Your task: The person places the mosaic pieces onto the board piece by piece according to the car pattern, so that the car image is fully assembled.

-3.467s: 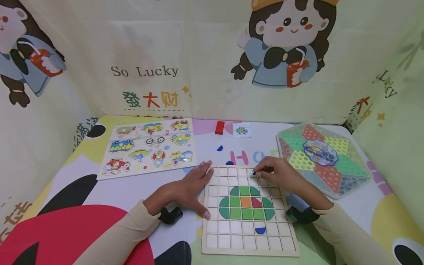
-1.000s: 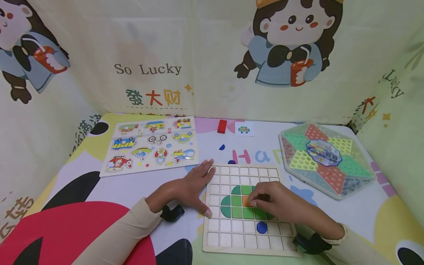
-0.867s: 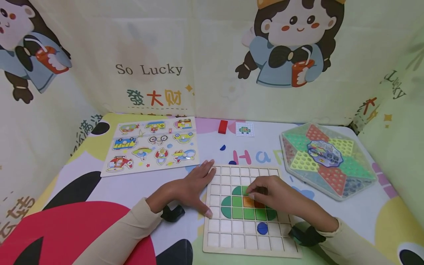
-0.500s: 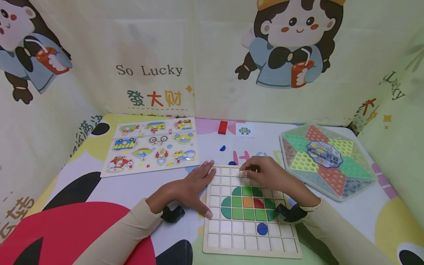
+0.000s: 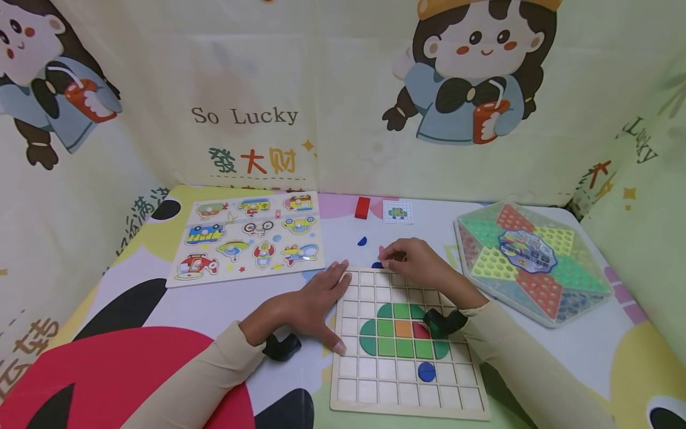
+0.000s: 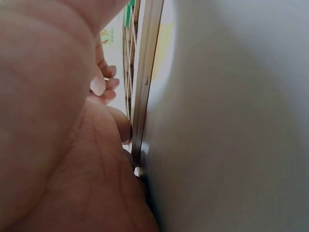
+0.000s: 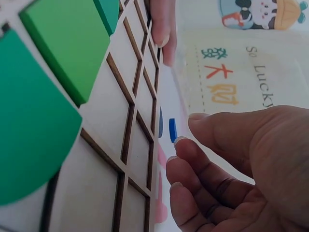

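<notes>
A wooden grid board lies on the table, bearing a turtle-like shape of green tiles, an orange tile and a red tile. Lower on it, two blue half-circle pieces form a disc. My left hand rests at the board's left edge with fingers spread. Just over the far edge hovers my right hand, thumb and fingertips apart with nothing between them. Near those fingertips lies a blue half-circle piece; another half-circle piece sits farther back, also visible in the right wrist view.
At the back are a red block and a small pattern card. A vehicle picture puzzle lies to the left. On the right stands a hexagonal Chinese checkers box. A printed curtain hangs behind.
My right hand set a blue half-circle beside the other one on the board, touched the middle tiles, then moved away toward the far edge. The left hand has stayed put.
</notes>
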{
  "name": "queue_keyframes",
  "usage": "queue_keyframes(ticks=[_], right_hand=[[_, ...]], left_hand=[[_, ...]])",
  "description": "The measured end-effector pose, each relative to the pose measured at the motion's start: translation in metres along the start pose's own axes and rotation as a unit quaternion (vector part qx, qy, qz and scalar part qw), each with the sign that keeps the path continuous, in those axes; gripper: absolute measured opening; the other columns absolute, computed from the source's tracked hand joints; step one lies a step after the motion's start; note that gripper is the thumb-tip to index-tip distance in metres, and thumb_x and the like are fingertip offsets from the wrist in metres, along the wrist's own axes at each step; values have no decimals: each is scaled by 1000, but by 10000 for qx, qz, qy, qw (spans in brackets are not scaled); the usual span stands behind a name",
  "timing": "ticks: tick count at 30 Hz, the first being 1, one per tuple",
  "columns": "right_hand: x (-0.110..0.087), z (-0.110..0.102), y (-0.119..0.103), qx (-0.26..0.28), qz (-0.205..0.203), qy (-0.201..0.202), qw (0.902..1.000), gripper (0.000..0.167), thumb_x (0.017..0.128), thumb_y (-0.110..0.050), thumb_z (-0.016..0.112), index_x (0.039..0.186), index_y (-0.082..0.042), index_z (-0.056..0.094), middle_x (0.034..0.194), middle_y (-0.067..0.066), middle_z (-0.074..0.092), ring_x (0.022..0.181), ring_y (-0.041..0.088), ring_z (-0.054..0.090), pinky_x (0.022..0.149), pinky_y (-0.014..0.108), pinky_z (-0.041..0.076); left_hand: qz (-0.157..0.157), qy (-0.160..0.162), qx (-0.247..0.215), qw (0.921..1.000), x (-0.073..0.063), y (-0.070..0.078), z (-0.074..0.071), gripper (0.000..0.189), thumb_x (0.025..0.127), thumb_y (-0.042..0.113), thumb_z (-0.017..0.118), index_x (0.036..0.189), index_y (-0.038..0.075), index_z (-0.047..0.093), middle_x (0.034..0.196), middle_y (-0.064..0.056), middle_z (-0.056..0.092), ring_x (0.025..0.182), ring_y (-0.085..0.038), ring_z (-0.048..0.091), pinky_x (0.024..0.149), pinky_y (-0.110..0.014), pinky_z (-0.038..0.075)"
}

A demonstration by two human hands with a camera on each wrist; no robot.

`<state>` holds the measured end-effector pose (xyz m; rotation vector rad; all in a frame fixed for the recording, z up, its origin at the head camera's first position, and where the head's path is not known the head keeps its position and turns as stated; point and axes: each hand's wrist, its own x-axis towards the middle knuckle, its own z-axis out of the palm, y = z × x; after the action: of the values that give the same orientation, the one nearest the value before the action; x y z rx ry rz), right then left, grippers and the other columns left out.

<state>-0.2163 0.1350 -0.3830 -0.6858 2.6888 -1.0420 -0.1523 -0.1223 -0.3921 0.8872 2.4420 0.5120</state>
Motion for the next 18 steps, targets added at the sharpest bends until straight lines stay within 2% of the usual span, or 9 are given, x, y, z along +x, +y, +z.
queue_keyframes(ticks=[9, 14, 18], right_hand=[[12, 5, -3, -45, 137, -163, 9998, 15, 90, -6, 69, 104, -5, 74, 98, 5, 69, 84, 19, 58, 78, 32, 52], [17, 8, -4, -56, 443, -393, 9982, 21, 89, -6, 70, 110, -4, 71, 90, 3, 66, 81, 20, 55, 76, 29, 51], [22, 8, -3, -183, 371, -486, 9980, 19, 90, -6, 69, 108, -5, 72, 86, 2, 64, 80, 20, 53, 73, 30, 48]], left_hand=[[-26, -7, -13, 10000, -1, 0, -2, 124, 69, 62, 78, 157, 8, 10, 162, -5, -11, 146, -21, -14, 117, -43, 0], [36, -34, -13, 10000, -1, -1, 0, 123, 70, 63, 77, 157, 8, 10, 163, -5, -11, 146, -22, -14, 117, -44, 1], [12, -17, 6, 10000, 0, -3, 1, 123, 69, 64, 77, 157, 8, 10, 163, -4, -10, 146, -22, -13, 117, -44, 1]])
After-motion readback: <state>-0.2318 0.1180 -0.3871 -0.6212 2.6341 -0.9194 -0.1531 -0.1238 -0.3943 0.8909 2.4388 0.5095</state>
